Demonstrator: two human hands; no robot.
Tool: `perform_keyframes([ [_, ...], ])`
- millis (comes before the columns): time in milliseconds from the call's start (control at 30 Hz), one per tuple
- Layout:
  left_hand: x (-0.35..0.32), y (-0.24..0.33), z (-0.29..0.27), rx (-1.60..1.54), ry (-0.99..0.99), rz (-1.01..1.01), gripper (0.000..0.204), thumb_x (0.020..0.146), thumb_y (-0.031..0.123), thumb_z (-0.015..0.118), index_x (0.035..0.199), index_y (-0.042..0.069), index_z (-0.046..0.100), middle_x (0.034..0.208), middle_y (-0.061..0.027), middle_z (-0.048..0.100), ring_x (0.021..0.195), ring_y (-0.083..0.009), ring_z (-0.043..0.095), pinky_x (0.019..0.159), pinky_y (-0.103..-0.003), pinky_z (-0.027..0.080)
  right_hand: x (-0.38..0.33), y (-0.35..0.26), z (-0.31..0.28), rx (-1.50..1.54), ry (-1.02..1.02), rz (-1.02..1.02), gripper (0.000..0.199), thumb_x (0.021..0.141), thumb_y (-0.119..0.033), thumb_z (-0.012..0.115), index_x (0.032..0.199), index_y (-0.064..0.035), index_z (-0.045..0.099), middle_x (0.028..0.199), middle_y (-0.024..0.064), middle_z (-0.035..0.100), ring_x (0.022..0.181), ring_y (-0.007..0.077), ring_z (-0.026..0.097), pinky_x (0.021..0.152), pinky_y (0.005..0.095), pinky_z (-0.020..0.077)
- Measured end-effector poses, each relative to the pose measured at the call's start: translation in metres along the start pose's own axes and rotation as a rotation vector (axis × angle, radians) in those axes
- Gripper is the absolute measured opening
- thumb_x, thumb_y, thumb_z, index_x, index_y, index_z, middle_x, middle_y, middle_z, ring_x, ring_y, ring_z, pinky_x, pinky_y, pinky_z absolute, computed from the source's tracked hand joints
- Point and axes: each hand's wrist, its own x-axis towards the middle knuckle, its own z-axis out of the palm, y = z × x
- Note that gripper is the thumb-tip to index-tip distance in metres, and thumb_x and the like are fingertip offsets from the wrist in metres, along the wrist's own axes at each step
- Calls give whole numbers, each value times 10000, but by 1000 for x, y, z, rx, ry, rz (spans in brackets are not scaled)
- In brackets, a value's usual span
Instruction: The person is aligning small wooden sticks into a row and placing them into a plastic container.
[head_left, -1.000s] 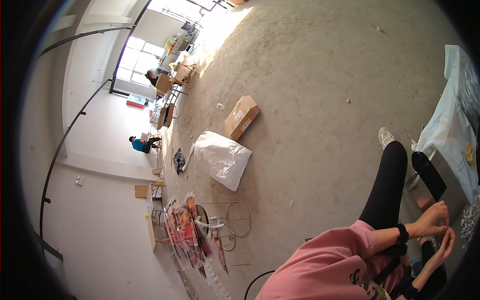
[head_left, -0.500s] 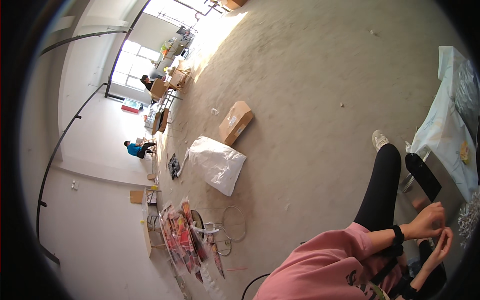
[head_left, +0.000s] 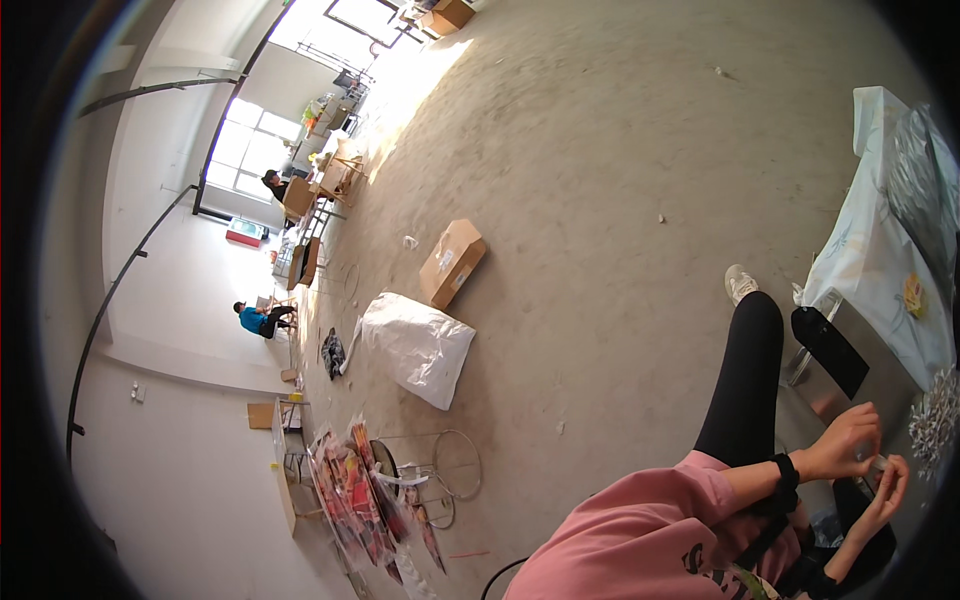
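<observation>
Head view:
1. Left hand (head_left: 840,446): fingers curled narrow. Right hand (head_left: 882,502): fingers fairly straight, tips near the left's.
2. Small pale piece (head_left: 880,463) at the fingertips; too small to identify, can't tell which hand grips it.
3. Silvery pile (head_left: 934,425) near hands, partly lost at dark lens rim.

Your left hand (head_left: 845,442) and right hand (head_left: 886,497) met at one small pale piece (head_left: 880,463). Near them lay one silvery-white heap (head_left: 936,425) and one black strip (head_left: 832,352).
</observation>
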Motion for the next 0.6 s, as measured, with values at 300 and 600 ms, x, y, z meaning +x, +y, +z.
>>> perform_keyframes([
  [300,-2,-1,0,25,-38,-10,174,607,44,685,716,73,552,775,-68,522,790,-280,487,700,-380,403,-3,-2,-5,-22,88,22,231,1038,-213,489,1126,-24,587,1123,10,560,838,91,458,722,231,375],
  [600,0,0,2,45,-62,2,198,608,18,675,747,79,548,777,-75,516,793,-292,489,707,-382,406,-4,7,-14,-59,136,15,212,1028,-195,512,1121,-26,599,1115,-2,571,793,68,449,678,215,360],
])
